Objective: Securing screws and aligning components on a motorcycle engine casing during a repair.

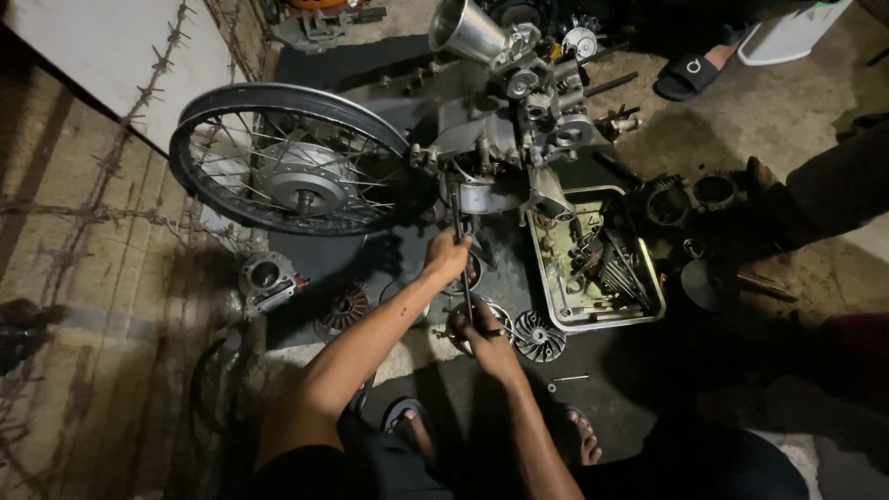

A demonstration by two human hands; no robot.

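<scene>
A stripped scooter engine (519,130) lies on a dark mat, with a spoked rear wheel (292,162) attached on its left. My left hand (448,257) is wrapped around the upper part of a long dark metal rod (460,243) that reaches up to the engine casing. My right hand (483,327) grips the same rod lower down, near its handle end. Both arms reach forward from the bottom of the view, and my sandalled feet (412,428) rest on the floor below.
A metal tray (653,278) of oily parts sits right of my hands. A finned fan disc (539,335), a cylinder block (266,276) and other loose parts lie about. Another person's sandalled foot (693,74) stands at the top right. A wall with barbed wire (148,83) runs along the left.
</scene>
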